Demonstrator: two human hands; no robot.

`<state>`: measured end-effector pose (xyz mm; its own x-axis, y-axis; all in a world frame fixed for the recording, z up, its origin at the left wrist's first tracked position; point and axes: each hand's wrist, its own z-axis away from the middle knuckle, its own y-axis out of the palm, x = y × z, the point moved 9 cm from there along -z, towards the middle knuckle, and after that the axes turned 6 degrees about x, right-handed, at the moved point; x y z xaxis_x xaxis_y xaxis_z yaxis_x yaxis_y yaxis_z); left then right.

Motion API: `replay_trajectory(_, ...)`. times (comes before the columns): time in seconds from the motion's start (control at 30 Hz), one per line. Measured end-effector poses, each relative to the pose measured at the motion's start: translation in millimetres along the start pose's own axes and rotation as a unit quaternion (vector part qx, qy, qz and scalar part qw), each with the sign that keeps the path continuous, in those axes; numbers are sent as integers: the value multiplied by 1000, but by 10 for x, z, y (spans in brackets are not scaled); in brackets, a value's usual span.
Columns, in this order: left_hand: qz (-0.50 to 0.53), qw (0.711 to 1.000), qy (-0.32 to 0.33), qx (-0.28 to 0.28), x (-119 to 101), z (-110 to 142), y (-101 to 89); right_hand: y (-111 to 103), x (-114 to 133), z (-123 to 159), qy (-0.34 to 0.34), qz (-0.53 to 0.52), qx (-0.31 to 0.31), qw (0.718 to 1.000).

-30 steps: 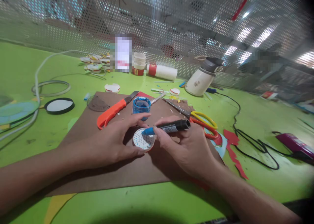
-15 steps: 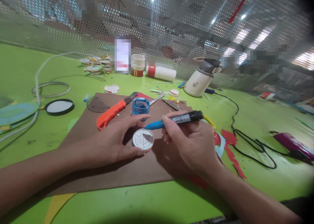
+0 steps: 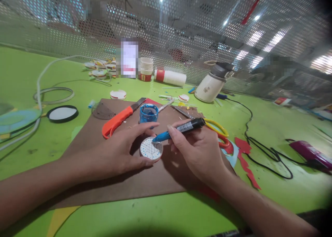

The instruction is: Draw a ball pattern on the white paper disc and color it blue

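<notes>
A small round white disc [image 3: 148, 149] with black dividing lines and blue dots lies on a brown board [image 3: 114, 187]. My left hand [image 3: 121, 145] curves round its left side, thumb and fingers holding its edge. In my right hand [image 3: 197, 143] is a black marker pen [image 3: 188, 127] with a blue front end. Its tip touches or hovers just over the upper part of the disc; which one I cannot tell. Right behind the disc stands an open glass jar of blue paint [image 3: 148, 116].
An orange-handled utility knife [image 3: 118, 120] lies left of the jar. Yellow- and red-handled scissors [image 3: 218, 128] sit beyond my right hand. Farther back are stacked paper cups [image 3: 171, 77], a white flask [image 3: 210, 86] and a phone [image 3: 129, 58]. A black cable [image 3: 269, 154] runs along the right.
My right hand has shifted slightly left and down, bringing the marker's tip from the disc's far edge onto or over its upper face. The left hand and disc look still.
</notes>
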<state>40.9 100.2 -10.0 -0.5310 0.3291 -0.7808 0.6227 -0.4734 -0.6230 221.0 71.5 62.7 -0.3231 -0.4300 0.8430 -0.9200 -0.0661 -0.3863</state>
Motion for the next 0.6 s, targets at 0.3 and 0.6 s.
replay_trajectory(0.3, 3, 999, 30, -15, -44, -2, -19, 18, 5, -2, 6, -12, 3, 1000)
replay_trajectory(0.6, 2, 1000, 4, -15, 0, -4, -14, 34, -4, 5, 4, -16, 8, 1000)
